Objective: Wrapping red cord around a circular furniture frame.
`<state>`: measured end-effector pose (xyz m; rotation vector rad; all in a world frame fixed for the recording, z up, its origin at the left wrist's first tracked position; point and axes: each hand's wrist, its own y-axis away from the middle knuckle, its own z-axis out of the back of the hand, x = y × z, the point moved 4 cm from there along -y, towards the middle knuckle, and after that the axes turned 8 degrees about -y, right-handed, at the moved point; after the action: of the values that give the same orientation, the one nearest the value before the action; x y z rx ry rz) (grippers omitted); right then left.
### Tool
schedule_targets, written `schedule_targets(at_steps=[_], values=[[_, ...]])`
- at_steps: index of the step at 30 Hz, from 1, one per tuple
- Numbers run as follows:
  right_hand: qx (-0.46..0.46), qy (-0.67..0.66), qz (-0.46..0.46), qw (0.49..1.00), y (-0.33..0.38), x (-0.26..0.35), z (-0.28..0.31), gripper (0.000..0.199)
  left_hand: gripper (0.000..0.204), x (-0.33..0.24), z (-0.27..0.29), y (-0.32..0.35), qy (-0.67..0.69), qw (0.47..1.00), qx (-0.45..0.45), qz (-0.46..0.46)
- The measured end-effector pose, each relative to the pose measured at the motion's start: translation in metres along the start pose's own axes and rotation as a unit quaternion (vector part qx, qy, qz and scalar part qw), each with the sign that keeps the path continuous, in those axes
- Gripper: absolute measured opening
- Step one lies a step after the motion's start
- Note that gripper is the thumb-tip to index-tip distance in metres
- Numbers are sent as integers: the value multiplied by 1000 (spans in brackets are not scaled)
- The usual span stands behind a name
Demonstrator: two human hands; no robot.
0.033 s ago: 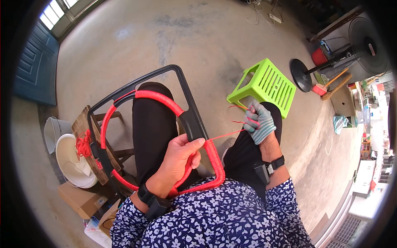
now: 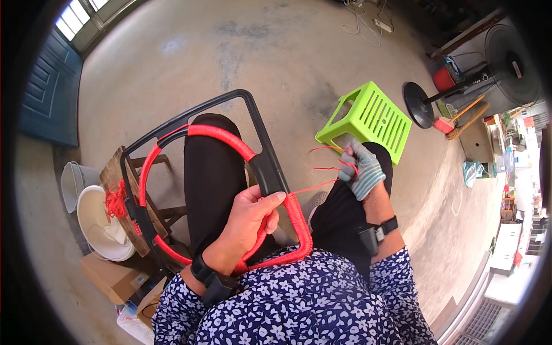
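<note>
Nearest: blue floral-print sleeves, black wristbands on both wrists. Left hand (image 2: 248,214), bare, is clenched round the black metal chair frame (image 2: 190,112) where it's wrapped w/ red plastic cord (image 2: 221,135); thumb lies over the wrapped bar, near-centre on the person's lap. Frame rests across black-trousered legs, tilted, far end reaching out over the floor. Right hand (image 2: 362,169), in a grey knit glove, sits to the right & a bit farther, pinching the loose red cord end (image 2: 313,187); the strand runs taut from frame to fingers, spare loops sticking out past the glove. Left: wooden stool (image 2: 118,190) w/ a red cord bundle, white basin (image 2: 95,221) beside it. Far right: lime-green plastic stool (image 2: 368,118) on concrete floor (image 2: 241,52), black fan stand beyond.
</note>
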<state>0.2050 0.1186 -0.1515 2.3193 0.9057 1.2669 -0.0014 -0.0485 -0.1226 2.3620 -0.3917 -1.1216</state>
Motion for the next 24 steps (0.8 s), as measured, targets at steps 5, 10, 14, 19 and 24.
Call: schedule_targets(at_steps=[5,10,14,19,24], values=[[-81,396,83,911,21,45,-1,20,14,1,4,-1,-31,998,-25,-42],[-158,454,173,860,37,66,-26,13,25,4,7,0,29,998,-22,-48],[59,649,549,523,73,29,-110,29,25,2,6,4,73,996,-5,-51],[332,707,431,452,96,-23,-161,44,21,2,0,3,60,996,-6,-58],[319,663,407,542,106,4,-153,47,11,0,6,4,8,998,-6,-59]])
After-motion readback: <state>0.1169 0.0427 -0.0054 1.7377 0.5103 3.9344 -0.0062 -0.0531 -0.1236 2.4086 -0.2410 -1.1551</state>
